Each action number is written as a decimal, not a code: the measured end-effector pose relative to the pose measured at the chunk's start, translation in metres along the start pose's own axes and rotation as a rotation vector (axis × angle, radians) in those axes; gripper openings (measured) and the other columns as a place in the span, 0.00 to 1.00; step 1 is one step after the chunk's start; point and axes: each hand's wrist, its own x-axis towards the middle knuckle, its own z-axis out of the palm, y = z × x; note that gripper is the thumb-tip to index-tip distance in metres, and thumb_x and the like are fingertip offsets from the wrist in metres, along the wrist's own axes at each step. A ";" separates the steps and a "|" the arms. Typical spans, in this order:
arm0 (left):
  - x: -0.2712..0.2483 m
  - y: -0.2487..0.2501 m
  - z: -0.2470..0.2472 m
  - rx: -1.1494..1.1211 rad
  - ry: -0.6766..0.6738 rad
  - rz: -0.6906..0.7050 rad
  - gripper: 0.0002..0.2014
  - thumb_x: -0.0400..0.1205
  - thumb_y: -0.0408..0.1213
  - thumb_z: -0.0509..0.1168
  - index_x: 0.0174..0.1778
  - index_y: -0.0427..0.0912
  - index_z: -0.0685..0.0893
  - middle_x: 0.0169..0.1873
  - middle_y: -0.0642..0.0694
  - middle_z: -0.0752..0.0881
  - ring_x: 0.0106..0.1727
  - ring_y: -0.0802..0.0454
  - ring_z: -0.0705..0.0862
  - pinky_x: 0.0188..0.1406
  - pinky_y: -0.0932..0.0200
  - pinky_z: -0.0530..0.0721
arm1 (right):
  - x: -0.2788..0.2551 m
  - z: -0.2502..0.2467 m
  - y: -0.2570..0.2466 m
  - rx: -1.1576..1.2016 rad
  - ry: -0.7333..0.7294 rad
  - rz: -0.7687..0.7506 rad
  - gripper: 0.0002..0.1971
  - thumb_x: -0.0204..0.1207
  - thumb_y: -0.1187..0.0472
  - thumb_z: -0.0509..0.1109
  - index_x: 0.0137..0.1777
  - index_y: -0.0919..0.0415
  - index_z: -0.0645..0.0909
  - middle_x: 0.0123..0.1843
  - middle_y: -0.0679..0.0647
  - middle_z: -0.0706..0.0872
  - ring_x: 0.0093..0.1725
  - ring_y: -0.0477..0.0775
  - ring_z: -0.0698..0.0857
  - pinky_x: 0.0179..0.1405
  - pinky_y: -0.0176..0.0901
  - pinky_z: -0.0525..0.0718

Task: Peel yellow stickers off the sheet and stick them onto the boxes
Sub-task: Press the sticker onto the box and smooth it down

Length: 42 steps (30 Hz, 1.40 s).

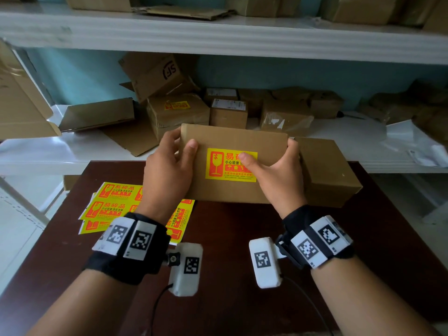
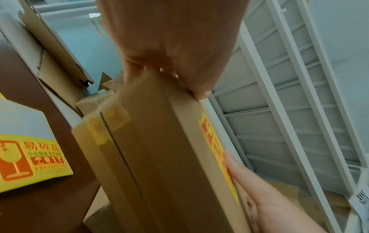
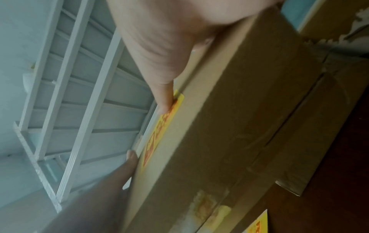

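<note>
The left hand (image 2: pixel 169 47) fills the top of the left wrist view, its fingers and thumb clamped over the upper end of a brown cardboard box (image 2: pixel 159 157) that runs down through the frame. A yellow sticker (image 2: pixel 211 141) with red print lies along the box's right face. The right hand (image 2: pixel 265 197) reaches in from the lower right, its thumb resting on that sticker. At the lower left a sheet of yellow stickers (image 2: pixel 36 160) lies on the dark brown worktop (image 2: pixel 24 82). White shelving (image 2: pixel 299 110) stands behind.

The yellow sticker (image 1: pixel 231 165) reads "小心轻放"; a shelf box (image 1: pixel 155 73) reads "SF".
</note>
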 end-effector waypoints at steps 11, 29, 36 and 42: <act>0.005 -0.004 -0.001 -0.563 -0.261 -0.228 0.38 0.80 0.49 0.72 0.84 0.65 0.60 0.64 0.54 0.83 0.53 0.63 0.90 0.49 0.62 0.87 | 0.010 -0.007 0.002 0.064 -0.051 0.012 0.64 0.50 0.15 0.73 0.85 0.47 0.61 0.78 0.45 0.78 0.77 0.50 0.78 0.76 0.61 0.78; -0.008 0.001 0.004 -0.598 -0.155 -0.078 0.39 0.81 0.44 0.72 0.83 0.69 0.60 0.73 0.50 0.75 0.58 0.71 0.84 0.44 0.65 0.88 | 0.025 -0.015 0.010 0.091 -0.084 -0.014 0.57 0.56 0.15 0.67 0.82 0.46 0.69 0.78 0.43 0.79 0.77 0.46 0.77 0.76 0.59 0.78; -0.020 0.007 0.021 -0.439 -0.139 0.044 0.48 0.72 0.61 0.75 0.83 0.71 0.52 0.79 0.45 0.66 0.76 0.48 0.76 0.65 0.37 0.84 | 0.011 -0.015 -0.015 -0.147 -0.075 -0.056 0.79 0.44 0.12 0.70 0.88 0.47 0.32 0.91 0.51 0.45 0.90 0.56 0.49 0.86 0.66 0.57; -0.020 0.005 0.022 -0.424 -0.152 0.030 0.49 0.70 0.65 0.74 0.82 0.73 0.52 0.78 0.46 0.66 0.78 0.46 0.72 0.67 0.34 0.81 | 0.015 -0.012 -0.009 -0.020 0.031 -0.038 0.75 0.40 0.16 0.76 0.87 0.43 0.47 0.85 0.50 0.66 0.83 0.54 0.69 0.80 0.64 0.71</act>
